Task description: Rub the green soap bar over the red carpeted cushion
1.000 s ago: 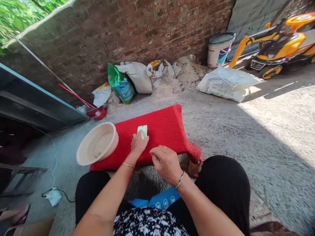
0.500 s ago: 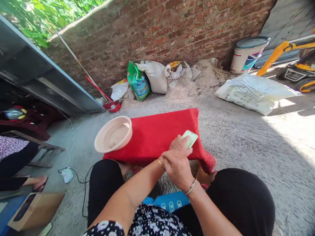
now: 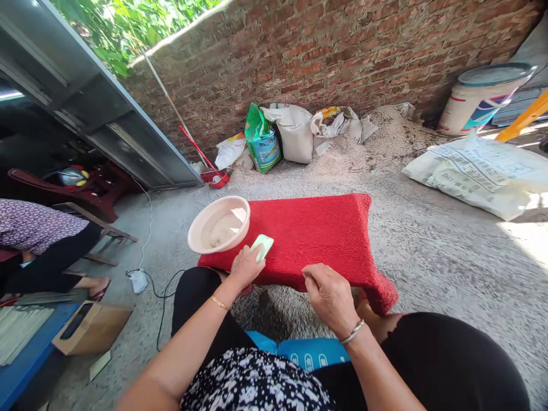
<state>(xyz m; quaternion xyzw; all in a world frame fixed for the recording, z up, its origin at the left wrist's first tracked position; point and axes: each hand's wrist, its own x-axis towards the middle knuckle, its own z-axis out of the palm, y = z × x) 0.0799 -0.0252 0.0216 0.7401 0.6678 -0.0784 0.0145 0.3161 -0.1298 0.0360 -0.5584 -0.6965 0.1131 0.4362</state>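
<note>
My left hand (image 3: 245,267) is closed on a thin, pale green phone-shaped panel (image 3: 264,246) with rounded corners. It holds the panel above the front part of a bench covered with a red cloth (image 3: 308,228), just right of a pale pink basin (image 3: 197,235). The basin stands on the bench's left end, with liquid and small bits at its bottom. My right hand (image 3: 333,297) is apart from the left one, at the bench's front edge. Its fingers are curled in, and whatever they may hold is hidden.
A cardboard box (image 3: 96,328) and a blue table (image 3: 32,357) with stacked strips stand at the left. Another person's leg (image 3: 55,254) is beyond them. Sacks (image 3: 293,134) lean along the brick wall (image 3: 299,51). A full bag (image 3: 475,174) lies at the right.
My hands, earlier together at the bench's right part, have come apart. The left one has moved left toward the basin with the green panel. The view has turned left.
</note>
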